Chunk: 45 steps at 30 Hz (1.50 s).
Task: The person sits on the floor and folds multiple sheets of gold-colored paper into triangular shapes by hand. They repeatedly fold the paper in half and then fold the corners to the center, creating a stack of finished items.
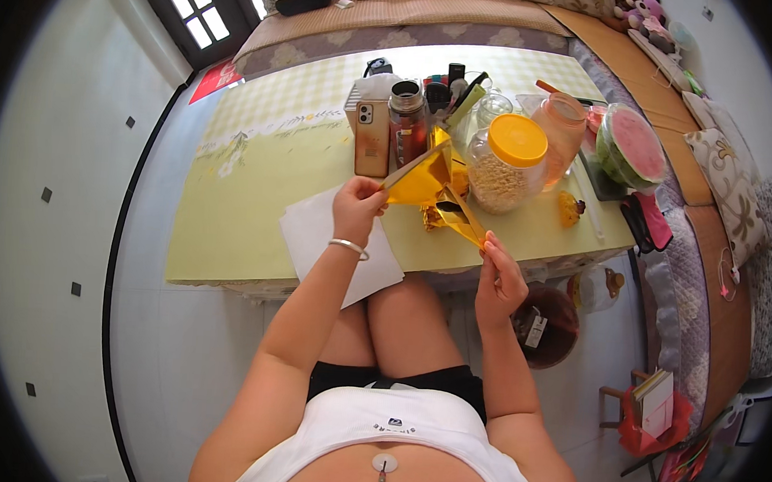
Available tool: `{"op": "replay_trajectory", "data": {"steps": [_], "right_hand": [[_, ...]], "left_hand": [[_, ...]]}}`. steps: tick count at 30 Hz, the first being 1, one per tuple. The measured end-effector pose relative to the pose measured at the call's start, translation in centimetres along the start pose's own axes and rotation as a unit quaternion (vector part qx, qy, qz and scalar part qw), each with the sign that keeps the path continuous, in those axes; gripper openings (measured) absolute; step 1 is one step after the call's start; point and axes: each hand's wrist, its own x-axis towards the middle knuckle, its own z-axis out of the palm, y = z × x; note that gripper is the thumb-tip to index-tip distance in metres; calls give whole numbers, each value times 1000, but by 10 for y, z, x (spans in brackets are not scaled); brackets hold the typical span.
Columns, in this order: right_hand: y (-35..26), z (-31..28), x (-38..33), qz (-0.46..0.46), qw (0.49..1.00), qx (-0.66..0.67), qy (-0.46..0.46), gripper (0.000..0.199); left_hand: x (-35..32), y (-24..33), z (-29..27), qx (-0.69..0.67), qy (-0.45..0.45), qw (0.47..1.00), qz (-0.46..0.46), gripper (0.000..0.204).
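Note:
Between my hands, above the table's near edge, a partly folded piece of shiny gold foil paper point(418, 178) stretches out with creased flaps and a dark opening near its middle. My left hand point(359, 207) is closed in a pinch on its left edge. Lower down, my right hand point(501, 281) pinches its right corner between thumb and fingers. More crinkled gold material shows behind and beneath the paper, its shape partly hidden. White sheets point(337, 242) lie on the table under my left forearm and overhang its edge. Just beyond my left hand stands a gold-coloured phone point(372, 143).
Behind the paper stand a dark-bodied bottle point(407, 123), a yellow-lidded jar point(500, 179) of pale grains and a pinkish clear jar point(559, 132). A cut watermelon point(628, 150) and a small yellow figure point(571, 210) are at right. A brown bin point(547, 326) stands below the table's edge.

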Motion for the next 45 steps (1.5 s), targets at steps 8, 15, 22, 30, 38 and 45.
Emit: {"op": "replay_trajectory", "data": {"steps": [8,15,22,30,38,45], "right_hand": [[-28,32,-17,20,994,91,-65,18],[-14,78,-40,-17,982,46,-182,21],[-14,107,-64,-52,949,39,-309,24],[-11,114,-71,-37,930,43,-362,19],[-17,130,-64,-2,939,38,-342,18],[-11,108,-78,188,960,134,-161,21]], "left_hand": [[-51,-37,-129,81,65,995,6,12],[-75,-35,-173,388,75,911,123,30],[-73,-32,-165,445,63,861,237,23],[-65,-36,-163,542,45,779,313,68],[-52,-35,-166,489,-64,843,213,65],[-57,-60,-166,584,-83,743,314,38]]}}
